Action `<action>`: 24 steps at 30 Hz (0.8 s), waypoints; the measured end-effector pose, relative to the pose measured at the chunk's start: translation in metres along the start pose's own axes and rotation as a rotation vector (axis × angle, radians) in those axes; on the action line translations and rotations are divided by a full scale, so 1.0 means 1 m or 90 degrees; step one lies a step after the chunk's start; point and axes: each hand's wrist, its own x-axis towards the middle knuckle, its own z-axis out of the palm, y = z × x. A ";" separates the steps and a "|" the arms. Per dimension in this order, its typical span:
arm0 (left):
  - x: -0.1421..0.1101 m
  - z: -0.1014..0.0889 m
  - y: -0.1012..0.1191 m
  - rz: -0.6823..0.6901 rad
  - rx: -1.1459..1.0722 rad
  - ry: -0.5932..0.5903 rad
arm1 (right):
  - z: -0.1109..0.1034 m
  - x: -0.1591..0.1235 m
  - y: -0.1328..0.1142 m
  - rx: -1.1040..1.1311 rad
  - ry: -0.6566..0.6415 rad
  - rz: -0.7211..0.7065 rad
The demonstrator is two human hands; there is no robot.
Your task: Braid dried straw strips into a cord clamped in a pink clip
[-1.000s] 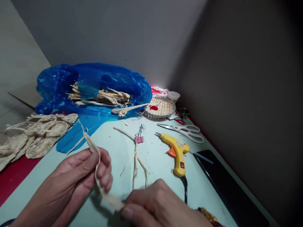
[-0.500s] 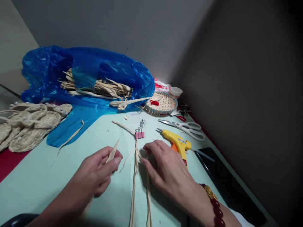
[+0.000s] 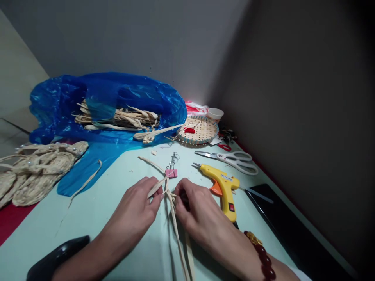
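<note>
A pink binder clip [image 3: 171, 173] grips the top of several pale dried-husk strands [image 3: 175, 218], which run down toward me in a partly twisted braid. My left hand [image 3: 143, 205] pinches a flat husk strip [image 3: 156, 188] whose tip reaches up beside the clip. On the braid's other side, my right hand [image 3: 195, 208] is closed with thumb and forefinger on a strand at the twist. Part of that grip is hidden behind the fingers. A loose strand end sticks out to the upper left of the clip.
Right of my hands lie a yellow glue gun [image 3: 224, 183], white-handled scissors [image 3: 231, 158] and a black tablet-like slab [image 3: 293, 230]. Behind are a woven basket [image 3: 202, 132], a paper cup [image 3: 216, 114] and a blue plastic bag [image 3: 117, 86] holding husks. Woven straw slippers [image 3: 43, 171] sit at left.
My left hand has moved right and up, bringing its strip against the braid near the clip. My right hand's fingers have closed on a strand. The view has tilted slightly upward.
</note>
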 end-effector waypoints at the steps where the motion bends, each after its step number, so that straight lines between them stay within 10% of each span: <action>1: 0.000 0.000 0.000 -0.011 -0.019 -0.009 | 0.000 0.000 0.001 0.039 -0.005 0.011; 7: 0.000 0.002 -0.007 -0.070 -0.127 -0.041 | -0.002 0.003 0.002 0.181 -0.072 0.070; 24: 0.004 -0.004 -0.008 -0.151 -0.355 -0.151 | 0.009 -0.001 0.005 -0.062 -0.003 -0.138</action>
